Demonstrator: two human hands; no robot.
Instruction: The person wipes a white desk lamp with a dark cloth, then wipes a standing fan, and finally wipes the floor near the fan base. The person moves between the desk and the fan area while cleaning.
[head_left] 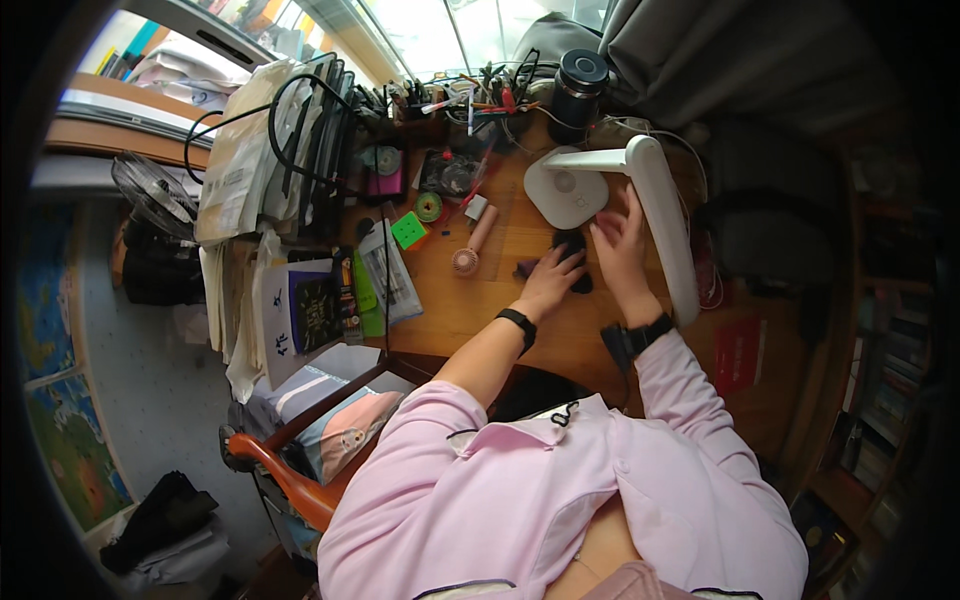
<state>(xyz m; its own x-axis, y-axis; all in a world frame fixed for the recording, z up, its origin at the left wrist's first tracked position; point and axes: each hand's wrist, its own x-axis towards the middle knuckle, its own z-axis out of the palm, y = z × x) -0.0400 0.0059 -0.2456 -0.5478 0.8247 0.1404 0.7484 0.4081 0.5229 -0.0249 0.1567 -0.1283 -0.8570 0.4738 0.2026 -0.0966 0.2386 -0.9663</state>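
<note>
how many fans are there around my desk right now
2: a pink fan lying on the desk, left of your left hand, and a dark fan farther left, beyond the folders. Others may be hidden in the clutter.

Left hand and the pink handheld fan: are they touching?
Apart. In the head view, bare wooden tabletop shows between the left hand and the pink handheld fan.

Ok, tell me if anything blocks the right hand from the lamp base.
Nothing visible does: the right hand is close beside the white desk lamp base, though contact is unclear. The dark object under the left hand lies left of that gap.
</note>
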